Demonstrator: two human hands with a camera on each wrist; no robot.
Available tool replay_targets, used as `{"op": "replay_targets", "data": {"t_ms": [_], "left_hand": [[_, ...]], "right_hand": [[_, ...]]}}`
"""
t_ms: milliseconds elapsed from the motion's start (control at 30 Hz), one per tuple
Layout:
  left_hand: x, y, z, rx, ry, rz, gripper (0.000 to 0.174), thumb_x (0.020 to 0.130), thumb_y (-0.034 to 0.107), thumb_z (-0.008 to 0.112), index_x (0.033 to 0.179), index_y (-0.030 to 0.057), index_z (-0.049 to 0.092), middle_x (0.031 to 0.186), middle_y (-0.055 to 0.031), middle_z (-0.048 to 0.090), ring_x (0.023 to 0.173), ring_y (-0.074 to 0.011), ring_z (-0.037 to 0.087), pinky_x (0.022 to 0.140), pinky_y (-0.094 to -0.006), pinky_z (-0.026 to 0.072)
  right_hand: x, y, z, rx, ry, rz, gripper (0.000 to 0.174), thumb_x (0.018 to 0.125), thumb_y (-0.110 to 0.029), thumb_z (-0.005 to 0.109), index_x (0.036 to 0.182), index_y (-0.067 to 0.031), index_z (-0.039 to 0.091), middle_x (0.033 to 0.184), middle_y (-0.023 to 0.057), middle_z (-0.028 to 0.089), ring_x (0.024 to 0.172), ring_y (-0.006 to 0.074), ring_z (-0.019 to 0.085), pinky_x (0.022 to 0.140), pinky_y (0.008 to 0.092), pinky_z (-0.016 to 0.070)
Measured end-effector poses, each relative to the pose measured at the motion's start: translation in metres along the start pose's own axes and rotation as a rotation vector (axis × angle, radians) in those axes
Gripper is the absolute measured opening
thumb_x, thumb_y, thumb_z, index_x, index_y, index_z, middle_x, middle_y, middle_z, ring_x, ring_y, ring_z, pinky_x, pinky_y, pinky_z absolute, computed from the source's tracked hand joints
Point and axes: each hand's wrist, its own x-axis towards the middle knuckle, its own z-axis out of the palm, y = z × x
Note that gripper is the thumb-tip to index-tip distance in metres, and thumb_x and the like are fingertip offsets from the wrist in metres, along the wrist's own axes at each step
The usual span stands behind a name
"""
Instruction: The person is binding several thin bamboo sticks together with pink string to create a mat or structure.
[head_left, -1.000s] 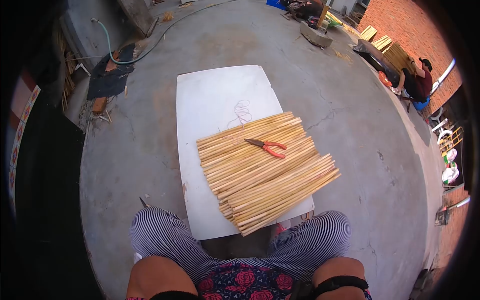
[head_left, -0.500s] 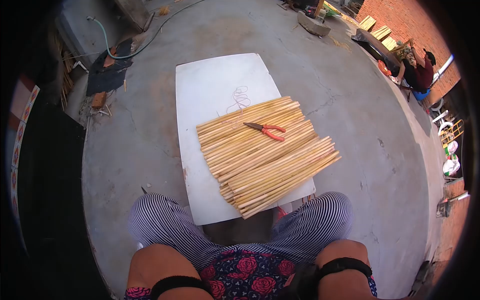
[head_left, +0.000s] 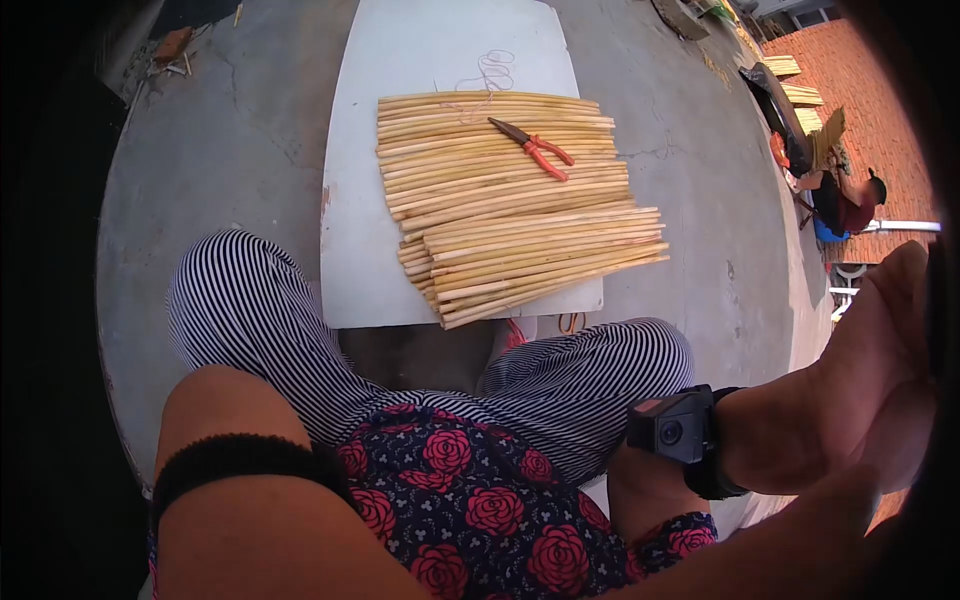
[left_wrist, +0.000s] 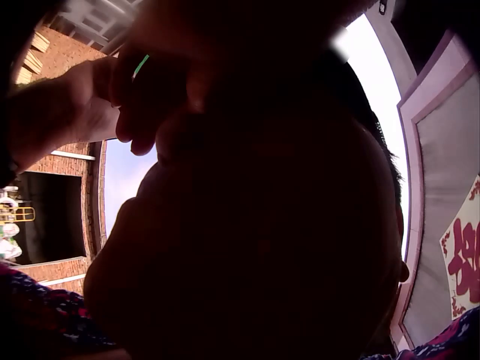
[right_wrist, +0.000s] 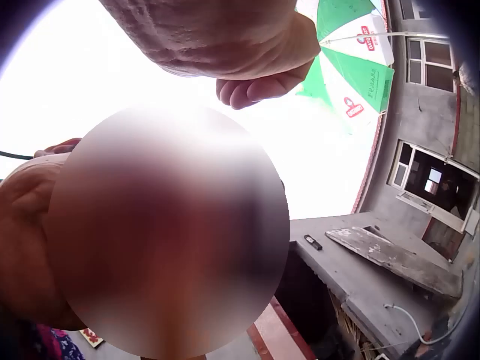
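Note:
My right hand point(head_left: 850, 375) is raised close to the head camera at the right edge, a small camera point(head_left: 675, 432) strapped at its wrist. In the right wrist view its fingers point(right_wrist: 262, 88) are curled, and nothing shows in them. My left hand point(right_wrist: 26, 240) is up beside my head; its fingers are dark in the left wrist view and what they touch is hidden. Far from both hands, a mat of pale sticks point(head_left: 500, 185) lies on a white board point(head_left: 350, 240). Needle-nose pliers point(head_left: 540, 152) with orange handles rest on it, near a thin pink thread point(head_left: 492, 72).
The board stands before my striped knees point(head_left: 250, 290) on a concrete floor point(head_left: 200, 180). Scissors point(head_left: 572, 322) are partly visible by its near edge. Another person point(head_left: 845, 200) sits by a brick wall point(head_left: 860, 100) at the right. A brick point(head_left: 173, 45) lies at the far left.
The head view has tipped down and turned. My arms have come up, and the right hand now fills the right edge. Pliers and sticks keep their places on the board.

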Motion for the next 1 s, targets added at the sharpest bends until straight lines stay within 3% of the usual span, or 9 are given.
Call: {"op": "replay_targets", "data": {"t_ms": [367, 733, 867, 1000], "left_hand": [[0.003, 0.004, 0.006, -0.082, -0.042, -0.017, 0.029, 0.093, 0.025, 0.052, 0.084, -0.0007, 0.062, 0.071, -0.009, 0.062, 0.063, -0.0158, 0.059, 0.058, -0.0304, 0.0483], [0.032, -0.006, -0.017, -0.121, -0.069, -0.161, 0.027, 0.091, 0.022, 0.054, 0.08, -0.0008, 0.063, 0.066, -0.0072, 0.062, 0.059, -0.0141, 0.058, 0.055, -0.0297, 0.0476], [0.059, -0.005, -0.026, -0.172, 0.14, -0.321, 0.026, 0.09, 0.021, 0.055, 0.079, -0.0009, 0.063, 0.065, -0.0066, 0.062, 0.058, -0.0135, 0.058, 0.054, -0.0295, 0.0474], [0.058, -0.027, -0.044, -0.198, 0.556, -0.504, 0.025, 0.089, 0.02, 0.056, 0.078, -0.0009, 0.064, 0.063, -0.0059, 0.062, 0.056, -0.0129, 0.058, 0.053, -0.0292, 0.0471]], "right_hand": [[0.003, 0.001, -0.016, 0.03, 0.017, 0.02, 0.031, 0.101, -0.031, 0.043, 0.094, -0.0138, 0.068, 0.078, 0.0021, 0.066, 0.065, 0.0186, 0.061, 0.06, 0.0287, 0.0492], [-0.015, 0.037, 0.006, 0.086, 0.206, -0.018, 0.019, 0.099, -0.019, 0.048, 0.084, -0.0083, 0.055, 0.063, 0.0, 0.044, 0.053, 0.0106, 0.037, 0.052, 0.0232, 0.032], [-0.011, 0.041, 0.003, 0.213, 0.288, 0.065, 0.02, 0.098, -0.014, 0.05, 0.08, -0.0062, 0.05, 0.058, -0.0008, 0.036, 0.049, 0.0077, 0.029, 0.049, 0.0213, 0.0257], [-0.01, 0.073, -0.018, 0.356, 0.296, 0.387, 0.022, 0.101, -0.02, 0.051, 0.089, -0.0012, 0.055, 0.058, -0.0058, 0.036, 0.048, 0.0034, 0.027, 0.047, 0.0198, 0.0241]]}}
